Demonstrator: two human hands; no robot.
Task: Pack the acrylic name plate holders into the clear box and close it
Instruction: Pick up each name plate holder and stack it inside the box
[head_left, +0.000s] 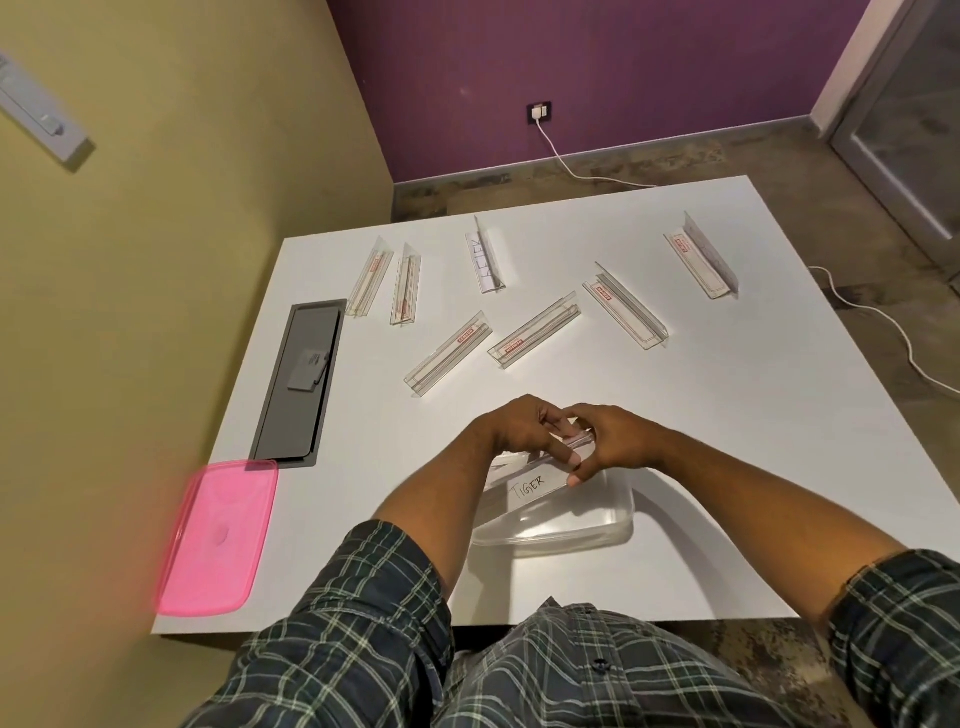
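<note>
Both hands over the far end of the clear box, near the front edge of the white table. Left hand with fingers curled, pinching the top of a clear holder; right hand curled on the same piece, thumb and fingertips down on its end. Below them, already in the box, the holder with the word TIGER, tilted along the box. Judged as the placing step, early in the task: 7 holders lying apart on the table, among them 2 side by side, 1 with a written card, 1 far right. To do well: lower the held piece flat beside the TIGER one, same direction, long edges together, no forcing against the wall; release only when resting. Risk of wasted room if stacked crooked. Pink lid waiting at the left, apart from the box, near the grey panel.
</note>
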